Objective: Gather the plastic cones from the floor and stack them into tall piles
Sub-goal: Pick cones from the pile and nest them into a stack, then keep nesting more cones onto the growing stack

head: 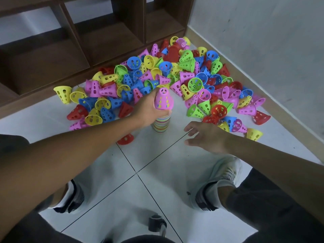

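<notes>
A tall stack of cones (161, 125) stands upright on the white tiled floor in the middle of the view, topped by a pink cone (163, 99). My left hand (149, 111) grips the stack just under that pink cone. My right hand (205, 136) hovers over the floor to the stack's right, fingers spread and holding nothing. A big heap of loose cones (175, 76) in red, blue, yellow, green and pink lies beyond the stack. One red cone (125, 139) lies by itself under my left forearm.
A dark wooden shelf unit (87, 41) runs along the left behind the heap. A grey wall with a beige skirting (245, 76) closes the right side. My two feet in white shoes (217, 186) rest on the tiles, a chair caster (157, 223) between them.
</notes>
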### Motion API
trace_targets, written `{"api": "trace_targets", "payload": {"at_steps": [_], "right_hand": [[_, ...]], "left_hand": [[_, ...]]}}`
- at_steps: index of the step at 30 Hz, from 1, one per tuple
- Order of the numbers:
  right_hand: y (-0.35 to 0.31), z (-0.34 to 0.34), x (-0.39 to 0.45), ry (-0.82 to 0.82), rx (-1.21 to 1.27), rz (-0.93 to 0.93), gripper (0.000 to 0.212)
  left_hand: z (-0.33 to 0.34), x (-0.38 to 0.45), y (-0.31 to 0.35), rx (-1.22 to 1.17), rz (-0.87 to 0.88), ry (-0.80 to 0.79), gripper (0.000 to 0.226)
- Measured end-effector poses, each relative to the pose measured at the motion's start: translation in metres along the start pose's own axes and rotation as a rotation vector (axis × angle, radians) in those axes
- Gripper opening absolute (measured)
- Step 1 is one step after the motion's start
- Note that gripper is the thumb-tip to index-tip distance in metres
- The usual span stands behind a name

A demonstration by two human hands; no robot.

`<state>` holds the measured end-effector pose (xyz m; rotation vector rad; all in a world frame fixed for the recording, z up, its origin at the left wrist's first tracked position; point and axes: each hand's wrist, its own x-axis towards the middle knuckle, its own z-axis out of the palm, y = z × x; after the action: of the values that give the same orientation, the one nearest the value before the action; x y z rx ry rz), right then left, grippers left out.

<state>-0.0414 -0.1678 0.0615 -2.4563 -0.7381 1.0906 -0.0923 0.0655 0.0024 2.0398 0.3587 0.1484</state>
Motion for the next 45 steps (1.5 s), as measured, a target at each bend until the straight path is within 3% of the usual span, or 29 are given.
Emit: {"api": "trace_targets", "payload": {"at_steps": [7, 14, 18, 21, 24, 27, 32, 35, 38, 42, 45], "right_hand": [[-0.003, -0.003, 0.01, 0.018, -0.055, 0.012, 0.038], [-0.02, 0.016, 0.03, -0.042, -0.139, 0.003, 0.04], [-0.037, 0.03, 0.048, -0.054, -0.175, -0.033, 0.042], [-0.053, 0.045, 0.066, -0.075, -0.233, -0.074, 0.047], [-0.072, 0.066, 0.095, -0.075, -0.257, -0.103, 0.052], [-0.091, 0.093, 0.123, -0.045, -0.248, -0.137, 0.06], [-0.116, 0.138, 0.157, 0.023, -0.164, -0.153, 0.094], [-0.124, 0.156, 0.179, 0.041, -0.092, -0.108, 0.111], [-0.131, 0.17, 0.2, 0.069, -0.018, -0.016, 0.123], [-0.129, 0.191, 0.22, 0.069, 0.111, 0.114, 0.13], [-0.12, 0.202, 0.231, 0.137, 0.159, 0.13, 0.12]], "left_hand": [[0.005, 0.022, -0.006, 0.057, 0.073, 0.014, 0.066], [-0.012, 0.012, -0.028, 0.15, -0.004, -0.101, 0.099], [-0.044, -0.004, -0.062, 0.425, 0.046, -0.141, 0.066], [-0.076, -0.019, -0.095, 0.5, 0.043, -0.078, 0.04], [-0.107, -0.031, -0.123, 0.576, 0.041, 0.034, 0.037], [-0.134, -0.041, -0.147, 0.679, -0.051, 0.104, 0.052], [-0.155, -0.051, -0.182, 0.772, -0.302, 0.152, 0.073], [-0.161, -0.052, -0.208, 0.645, -0.473, 0.13, 0.085], [-0.158, -0.047, -0.218, 0.52, -0.483, 0.113, 0.093], [-0.146, -0.027, -0.226, 0.442, -0.593, 0.109, 0.104], [-0.138, -0.016, -0.236, 0.41, -0.638, 0.12, 0.103]]}}
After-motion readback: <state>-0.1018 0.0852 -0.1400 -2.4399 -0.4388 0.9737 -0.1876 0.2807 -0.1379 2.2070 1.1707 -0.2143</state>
